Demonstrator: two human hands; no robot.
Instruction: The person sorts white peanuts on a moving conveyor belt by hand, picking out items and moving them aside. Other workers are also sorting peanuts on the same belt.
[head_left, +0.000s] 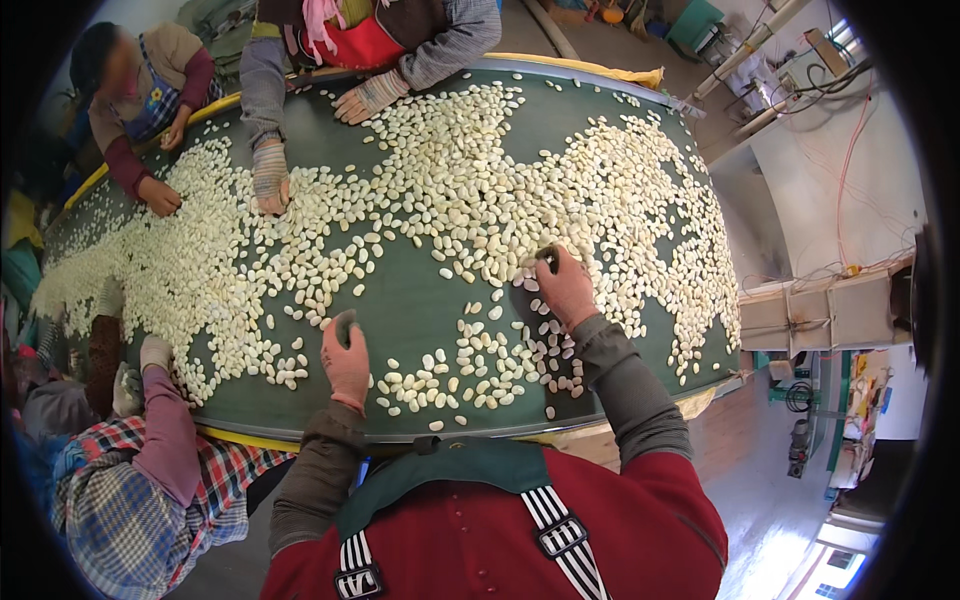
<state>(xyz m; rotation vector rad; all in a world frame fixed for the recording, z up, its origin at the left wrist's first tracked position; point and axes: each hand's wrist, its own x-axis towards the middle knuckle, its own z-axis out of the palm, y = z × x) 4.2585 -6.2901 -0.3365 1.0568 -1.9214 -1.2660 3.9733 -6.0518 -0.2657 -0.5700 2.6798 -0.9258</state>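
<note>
White beans (480, 187) lie spread over a dark green conveyor belt (405, 292), thick in the middle and thinner near me. My right hand (566, 289), in a pink glove with dark fingertips, reaches into the near side of the main spread. Its thumb and fingers curl towards each other among the beans; whether a bean is between them is unclear. Close to the belt's front edge, my left hand (346, 364) wears a matching glove and is half curled. One bean shows beside its thumb side, and its palm is hidden. A loose group of beans (491, 360) lies between my forearms.
Across the belt, one person's hands (270, 176) touch the beans, and another person's hand (159, 196) works farther left. A co-worker's gloved hand (155, 352) rests at the near left. A metal rail (480, 433) edges the belt; box-like ducting (825, 315) stands right.
</note>
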